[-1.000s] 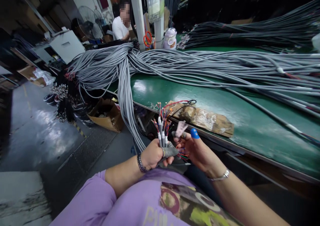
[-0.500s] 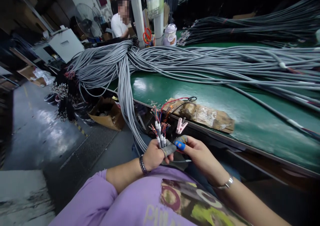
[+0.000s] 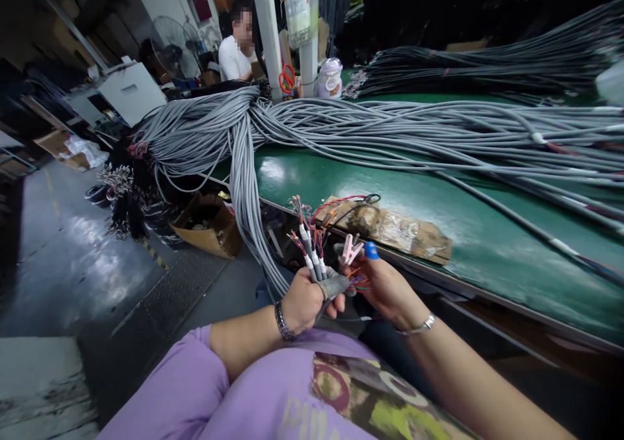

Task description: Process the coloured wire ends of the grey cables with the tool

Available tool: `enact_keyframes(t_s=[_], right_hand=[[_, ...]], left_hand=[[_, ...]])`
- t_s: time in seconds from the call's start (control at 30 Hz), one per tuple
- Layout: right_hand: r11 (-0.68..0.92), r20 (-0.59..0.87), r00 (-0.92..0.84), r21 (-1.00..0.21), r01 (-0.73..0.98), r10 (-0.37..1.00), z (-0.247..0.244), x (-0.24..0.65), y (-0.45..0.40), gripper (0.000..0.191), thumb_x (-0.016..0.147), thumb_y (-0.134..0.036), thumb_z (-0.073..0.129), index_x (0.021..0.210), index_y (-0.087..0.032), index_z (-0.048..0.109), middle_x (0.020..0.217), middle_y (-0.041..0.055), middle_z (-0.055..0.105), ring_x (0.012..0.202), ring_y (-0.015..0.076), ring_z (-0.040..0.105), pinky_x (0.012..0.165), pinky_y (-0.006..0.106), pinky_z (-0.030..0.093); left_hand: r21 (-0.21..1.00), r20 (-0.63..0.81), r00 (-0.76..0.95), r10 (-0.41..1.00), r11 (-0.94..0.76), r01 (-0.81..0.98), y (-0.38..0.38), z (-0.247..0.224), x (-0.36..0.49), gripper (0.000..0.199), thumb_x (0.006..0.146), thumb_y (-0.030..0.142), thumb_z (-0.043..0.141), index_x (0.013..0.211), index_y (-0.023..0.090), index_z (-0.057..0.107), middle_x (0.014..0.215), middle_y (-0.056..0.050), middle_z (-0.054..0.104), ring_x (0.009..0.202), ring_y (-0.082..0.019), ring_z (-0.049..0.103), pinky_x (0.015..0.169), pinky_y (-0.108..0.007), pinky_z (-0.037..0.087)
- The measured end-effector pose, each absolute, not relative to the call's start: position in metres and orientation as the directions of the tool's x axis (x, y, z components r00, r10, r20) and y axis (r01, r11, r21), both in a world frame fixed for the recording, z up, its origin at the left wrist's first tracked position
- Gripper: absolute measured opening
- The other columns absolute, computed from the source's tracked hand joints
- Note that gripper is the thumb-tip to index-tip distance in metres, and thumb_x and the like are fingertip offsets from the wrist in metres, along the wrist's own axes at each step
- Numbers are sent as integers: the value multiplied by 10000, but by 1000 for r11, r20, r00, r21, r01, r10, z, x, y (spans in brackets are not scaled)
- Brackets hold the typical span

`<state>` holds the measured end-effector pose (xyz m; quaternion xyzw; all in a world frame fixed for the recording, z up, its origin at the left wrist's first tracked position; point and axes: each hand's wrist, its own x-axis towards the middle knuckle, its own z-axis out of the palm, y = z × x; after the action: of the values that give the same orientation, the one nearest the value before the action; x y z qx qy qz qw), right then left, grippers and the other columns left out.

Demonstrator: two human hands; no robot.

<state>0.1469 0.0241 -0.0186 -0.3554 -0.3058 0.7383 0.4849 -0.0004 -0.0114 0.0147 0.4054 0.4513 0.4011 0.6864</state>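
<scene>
My left hand [image 3: 305, 300] is closed around several grey cables [image 3: 316, 270]. White sleeves ring the cables near their tops, and thin coloured wires [image 3: 305, 216] fan out above. From the right side of that fist, another tuft of coloured wires [image 3: 358, 281] sticks out towards my right palm. My right hand [image 3: 385, 287] is open, its blue-wrapped thumb raised and held apart from the covered fingertip opposite. A pale pink clothespin [image 3: 351, 250] shows at the bench edge between that thumb and fingertip; whether they touch it I cannot tell.
A worn wooden board [image 3: 404, 229] lies along the edge of the green bench [image 3: 302, 173]. Long grey cables [image 3: 390, 125] cross the bench, and one bundle [image 3: 244, 167] hangs over its edge. A cardboard box [image 3: 207, 225] is on the floor. Across the bench is a person [image 3: 235, 53].
My right thumb and fingertip have parted from a pinch beside my left hand and risen towards the clothespin. The coloured wire tuft between my hands now shows spread. My left hand keeps its hold.
</scene>
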Motion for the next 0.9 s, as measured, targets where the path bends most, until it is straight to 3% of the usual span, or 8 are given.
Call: enact_keyframes(t_s=[0.13,0.33,0.57,0.9], right_hand=[[-328,-234,-241,-795,-510,942,-17,137,28,546,708,-723,609,745,-182,666,599,21,595,500,146,508,458,272,385],[-225,-241,-32,-835,-502,970,-23,130,28,532,705,-740,591,738,-217,682,687,36,673,556,159,563,498,274,454],[-392,-337,-227,-586,-709,914,-26,128,38,396,686,-614,721,764,-228,681,730,-5,683,592,139,618,613,273,536],[-340,-260,-222,-641,-688,940,-28,128,31,507,679,-738,620,790,-247,677,822,25,689,670,165,613,666,302,532]], left_hand=[[914,-309,237,921,356,-194,-9,14,5,467,621,550,746,552,131,551,446,3,549,309,-58,423,329,-189,287],[909,-314,227,922,361,-206,-8,12,7,462,627,533,743,538,130,536,445,-5,547,310,-60,421,332,-193,272],[899,-329,228,916,378,-222,-7,10,10,479,605,551,750,532,126,541,441,-6,543,310,-61,418,333,-197,288],[907,-322,230,918,369,-204,-13,9,3,467,618,549,735,546,126,551,446,-9,544,313,-64,416,339,-202,290]])
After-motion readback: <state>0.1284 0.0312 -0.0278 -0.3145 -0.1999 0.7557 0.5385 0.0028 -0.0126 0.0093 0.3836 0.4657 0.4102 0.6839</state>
